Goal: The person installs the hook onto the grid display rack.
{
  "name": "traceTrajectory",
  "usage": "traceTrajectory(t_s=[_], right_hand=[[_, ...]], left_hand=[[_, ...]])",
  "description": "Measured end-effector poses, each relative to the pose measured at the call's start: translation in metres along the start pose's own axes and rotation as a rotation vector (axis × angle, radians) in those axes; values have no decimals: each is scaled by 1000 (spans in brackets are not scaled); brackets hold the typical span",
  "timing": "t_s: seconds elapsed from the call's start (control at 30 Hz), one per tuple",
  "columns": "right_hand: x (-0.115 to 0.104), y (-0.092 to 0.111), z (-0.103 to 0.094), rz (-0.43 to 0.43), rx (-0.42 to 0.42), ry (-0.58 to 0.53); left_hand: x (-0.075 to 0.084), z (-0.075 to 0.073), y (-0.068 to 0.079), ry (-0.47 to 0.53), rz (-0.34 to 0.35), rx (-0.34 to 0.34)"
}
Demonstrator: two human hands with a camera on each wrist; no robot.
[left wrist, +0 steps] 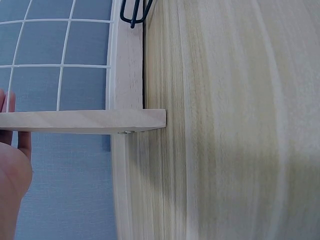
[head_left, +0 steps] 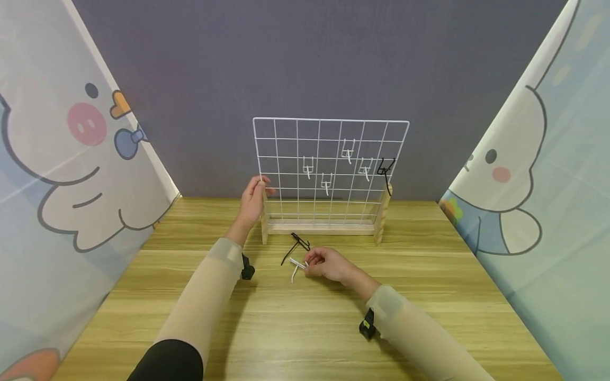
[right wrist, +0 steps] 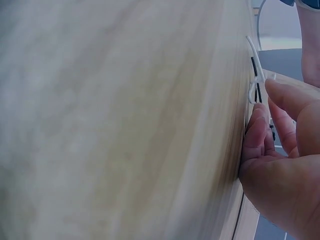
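Note:
A white wire grid panel [head_left: 331, 120] stands upright in a wooden base [head_left: 321, 229]. My left hand [head_left: 251, 203] grips its left side at the top of the wooden upright [left wrist: 80, 120], with fingertips showing behind the wires. Lower down, my right hand [head_left: 331, 264] pinches a white wire hook [head_left: 298, 264] between thumb and fingers, close over the table. Just beyond that lies a black wire hook [head_left: 296, 241] on the table. In the right wrist view the white hook [right wrist: 256, 57] juts out past the thumb, its held end hidden by the fingers.
Several white hooks, one of them high on the panel [head_left: 348, 152], hang from the grid. Another black hook [head_left: 386, 172] hangs at its right edge. The wooden table [head_left: 305, 328] meets a dark grey wall [head_left: 329, 63] behind, with cartoon-printed curtains on both sides.

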State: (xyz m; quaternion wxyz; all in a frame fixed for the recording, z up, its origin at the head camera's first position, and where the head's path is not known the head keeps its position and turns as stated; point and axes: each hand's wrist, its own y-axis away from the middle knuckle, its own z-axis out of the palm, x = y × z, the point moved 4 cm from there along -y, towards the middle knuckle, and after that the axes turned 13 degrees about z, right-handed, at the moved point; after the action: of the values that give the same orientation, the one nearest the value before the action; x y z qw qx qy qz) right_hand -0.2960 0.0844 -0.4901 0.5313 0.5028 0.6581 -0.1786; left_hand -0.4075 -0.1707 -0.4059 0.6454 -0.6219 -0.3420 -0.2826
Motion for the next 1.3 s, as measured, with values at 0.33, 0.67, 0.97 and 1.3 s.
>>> traceTrajectory(t_s=[0.33, 0.67, 0.97, 1.3], right_hand=[[2, -1, -2, -14, -2, 29], [-1, 2, -1, -5, -5, 33], [-3, 4, -1, -28, -3, 57], [3, 1, -4, 30, -25, -33]], left_hand=[[0, -2, 1, -18, -5, -11], [0, -2, 1, 16, 0, -22], [2, -1, 2, -18, 0, -15], [0, -2, 1, -7, -2, -14]])
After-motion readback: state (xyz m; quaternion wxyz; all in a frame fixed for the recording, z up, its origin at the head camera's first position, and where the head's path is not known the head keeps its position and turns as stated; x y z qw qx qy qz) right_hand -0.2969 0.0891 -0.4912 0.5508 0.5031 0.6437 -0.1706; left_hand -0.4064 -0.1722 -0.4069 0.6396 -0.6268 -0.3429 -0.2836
